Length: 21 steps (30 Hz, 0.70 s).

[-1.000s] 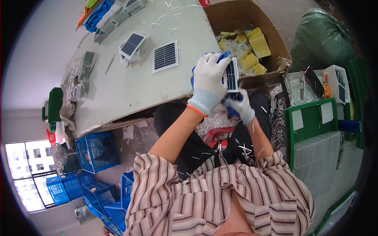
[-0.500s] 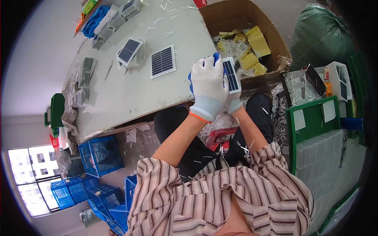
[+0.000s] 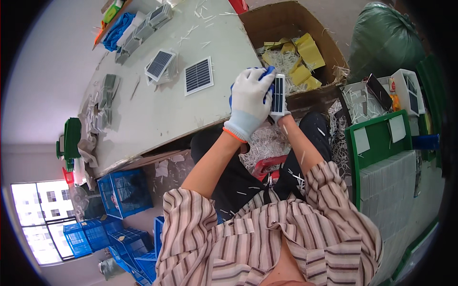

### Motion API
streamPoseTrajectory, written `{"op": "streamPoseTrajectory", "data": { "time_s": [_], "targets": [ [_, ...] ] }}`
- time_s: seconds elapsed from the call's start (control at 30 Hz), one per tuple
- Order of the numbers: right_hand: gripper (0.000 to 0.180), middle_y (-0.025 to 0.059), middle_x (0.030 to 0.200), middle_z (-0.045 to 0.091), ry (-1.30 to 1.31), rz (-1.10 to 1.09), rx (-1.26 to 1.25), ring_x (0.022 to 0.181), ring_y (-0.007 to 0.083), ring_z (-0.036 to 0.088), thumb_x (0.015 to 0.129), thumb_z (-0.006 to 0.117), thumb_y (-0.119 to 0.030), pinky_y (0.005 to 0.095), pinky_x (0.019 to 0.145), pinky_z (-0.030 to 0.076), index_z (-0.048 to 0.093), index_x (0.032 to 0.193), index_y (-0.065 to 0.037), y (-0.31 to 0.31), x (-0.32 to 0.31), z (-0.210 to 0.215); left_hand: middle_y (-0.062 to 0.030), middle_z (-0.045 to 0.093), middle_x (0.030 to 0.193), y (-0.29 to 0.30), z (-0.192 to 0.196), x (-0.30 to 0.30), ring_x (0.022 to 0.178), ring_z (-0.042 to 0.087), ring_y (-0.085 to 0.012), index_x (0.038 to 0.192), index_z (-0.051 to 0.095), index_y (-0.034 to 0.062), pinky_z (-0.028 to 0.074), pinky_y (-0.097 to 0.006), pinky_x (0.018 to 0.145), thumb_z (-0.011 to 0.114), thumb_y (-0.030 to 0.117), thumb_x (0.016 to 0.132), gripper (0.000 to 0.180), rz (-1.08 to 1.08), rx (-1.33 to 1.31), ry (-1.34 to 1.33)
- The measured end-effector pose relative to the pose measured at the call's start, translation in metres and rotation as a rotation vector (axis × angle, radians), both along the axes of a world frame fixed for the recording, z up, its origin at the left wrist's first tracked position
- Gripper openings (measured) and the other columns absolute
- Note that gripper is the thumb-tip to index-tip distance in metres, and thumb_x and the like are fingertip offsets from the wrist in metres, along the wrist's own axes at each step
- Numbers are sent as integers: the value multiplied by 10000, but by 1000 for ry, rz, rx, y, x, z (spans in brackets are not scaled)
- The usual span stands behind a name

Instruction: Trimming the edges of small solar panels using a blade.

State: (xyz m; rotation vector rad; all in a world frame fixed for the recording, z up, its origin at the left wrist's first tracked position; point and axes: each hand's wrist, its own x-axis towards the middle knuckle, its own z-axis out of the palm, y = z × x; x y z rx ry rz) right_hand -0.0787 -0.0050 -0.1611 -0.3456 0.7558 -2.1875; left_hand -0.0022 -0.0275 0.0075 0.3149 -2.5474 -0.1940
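Observation:
Both my hands wear white gloves with blue palms and meet at the table's near edge. My left hand [image 3: 249, 102] wraps over a small solar panel in a white frame [image 3: 277, 95], which stands upright. My right hand [image 3: 282, 114] is mostly hidden behind the left one and grips the same panel from below. Two more small solar panels [image 3: 198, 75] [image 3: 159, 64] lie flat on the white table [image 3: 143, 119] to the left of my hands.
An open cardboard box [image 3: 286, 24] with yellow pieces and white shreds stands behind my hands. At the right are green trays [image 3: 377, 143] with white sheets, white framed parts [image 3: 405, 90] and a green sack [image 3: 386, 38]. Blue crates [image 3: 124, 193] sit under the table.
My hands and the panel have stayed together near the table edge; the panel has turned more upright between the fingers. The view has shifted slightly.

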Motion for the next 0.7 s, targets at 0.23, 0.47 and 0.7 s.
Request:
{"op": "streamPoseTrajectory", "data": {
  "time_s": [0.23, 0.47, 0.7],
  "targets": [
    [215, 26, 873, 647, 412, -20, 155, 772, 67, 585, 787, 660, -45, 217, 701, 487, 608, 988, 8, 63, -1, 32, -147, 515, 1130, 7, 14, 15, 1094, 455, -333, 1138, 552, 42, 300, -458, 1032, 656, 121, 688, 469, 305, -18, -52],
    [182, 9, 706, 627, 669, 59, 198, 625, 56, 556, 768, 686, -152, 215, 579, 464, 622, 849, -1, 69, -19, 50, -123, 556, 1029, 12, -8, 5, 1007, 501, -324, 1063, 591, 64, 413, -423, 885, 597, 12, 671, 396, 202, 64, 88],
    [116, 42, 724, 640, 698, 393, 222, 683, 101, 598, 718, 656, -47, 246, 636, 488, 622, 821, -5, 113, 26, 52, -130, 578, 1001, 15, -7, 2, 978, 522, -322, 1067, 608, 86, 427, -422, 839, 562, -9, 710, 373, 189, 60, 89]
  ]
}}
